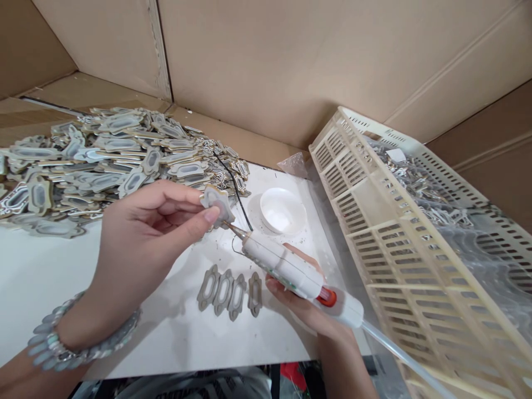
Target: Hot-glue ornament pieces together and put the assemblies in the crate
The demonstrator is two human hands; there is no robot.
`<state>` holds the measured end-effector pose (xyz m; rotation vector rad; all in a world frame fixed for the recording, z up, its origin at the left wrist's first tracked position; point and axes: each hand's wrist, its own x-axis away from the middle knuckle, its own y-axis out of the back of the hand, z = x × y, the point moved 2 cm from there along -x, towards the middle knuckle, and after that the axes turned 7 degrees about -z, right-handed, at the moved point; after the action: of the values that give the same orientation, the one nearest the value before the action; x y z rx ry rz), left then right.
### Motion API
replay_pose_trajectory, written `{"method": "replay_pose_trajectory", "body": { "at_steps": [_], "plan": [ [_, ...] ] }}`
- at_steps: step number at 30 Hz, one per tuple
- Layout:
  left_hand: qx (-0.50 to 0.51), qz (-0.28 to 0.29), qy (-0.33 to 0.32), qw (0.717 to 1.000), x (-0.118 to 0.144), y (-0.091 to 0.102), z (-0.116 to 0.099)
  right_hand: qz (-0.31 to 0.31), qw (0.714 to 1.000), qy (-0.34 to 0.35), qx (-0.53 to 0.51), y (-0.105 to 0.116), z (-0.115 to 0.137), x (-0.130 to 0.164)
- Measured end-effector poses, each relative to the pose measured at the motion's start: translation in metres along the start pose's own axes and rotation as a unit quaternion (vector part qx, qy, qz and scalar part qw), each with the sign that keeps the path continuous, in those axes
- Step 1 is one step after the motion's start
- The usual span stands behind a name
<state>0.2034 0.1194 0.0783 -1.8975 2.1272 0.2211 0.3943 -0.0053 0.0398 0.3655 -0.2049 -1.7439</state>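
Between the thumb and fingers of my left hand is a small grey plate with a scalloped outline and a thin gold-coloured edge. My right hand is wrapped round a white glue gun from below. Its metal nozzle points up and left, with the tip at the plate's lower edge; whether they touch I cannot tell. A translucent glue stick runs out of the gun's back. Below the hands, several grey plates lie in a row on the white table.
A big heap of similar plates covers the back left. Behind the gun stands a white bowl, near a thin black cable. A cream slatted crate with bagged metal pieces fills the right. Cardboard walls close off the back.
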Motion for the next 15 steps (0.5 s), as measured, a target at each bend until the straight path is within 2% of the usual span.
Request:
{"method": "replay_pose_trajectory", "body": {
  "at_steps": [4,15],
  "plan": [
    [-0.003,0.002,-0.004,1.0,-0.0002,-0.0003,-0.0004,-0.007,1.0,-0.013,0.006,0.0001,0.0053,-0.0012],
    [-0.004,-0.002,-0.004,1.0,-0.001,0.0011,0.0017,-0.004,1.0,-0.008,0.017,0.0005,0.0007,0.0007]
  ]
}}
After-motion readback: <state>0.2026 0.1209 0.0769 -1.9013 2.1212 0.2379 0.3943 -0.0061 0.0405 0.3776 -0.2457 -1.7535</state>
